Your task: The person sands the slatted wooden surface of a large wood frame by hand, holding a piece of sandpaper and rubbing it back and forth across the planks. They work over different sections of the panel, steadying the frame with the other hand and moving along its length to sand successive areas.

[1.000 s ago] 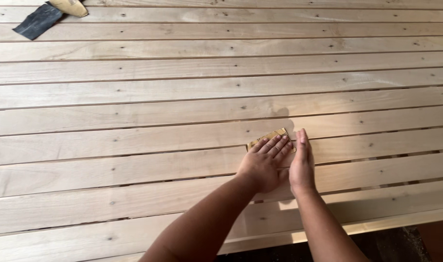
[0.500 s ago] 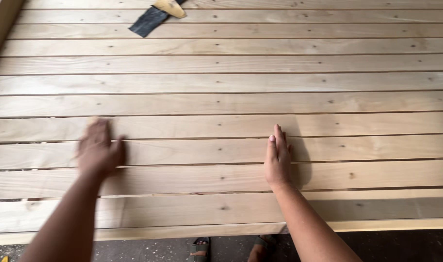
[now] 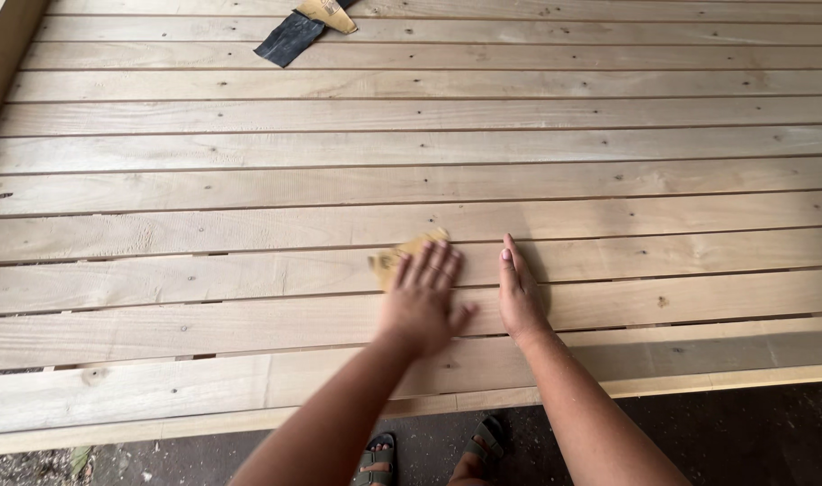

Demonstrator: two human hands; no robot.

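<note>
Left hand [image 3: 422, 306] has swept back in from far left, now beside right hand [image 3: 520, 293]; fingers spread flat, pressing tan sandpaper [image 3: 402, 256] onto slatted wood counter [image 3: 249, 180]. Right fingers together, flat on wood.

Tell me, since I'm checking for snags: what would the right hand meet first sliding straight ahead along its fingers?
Probably nothing: ahead of the right hand lie only bare wooden slats and their gaps, free to the picture's top.

Sandpaper [image 3: 409, 255] under left hand [image 3: 422, 306], right hand [image 3: 520, 297] beside, on boards [image 3: 249, 180]
</note>
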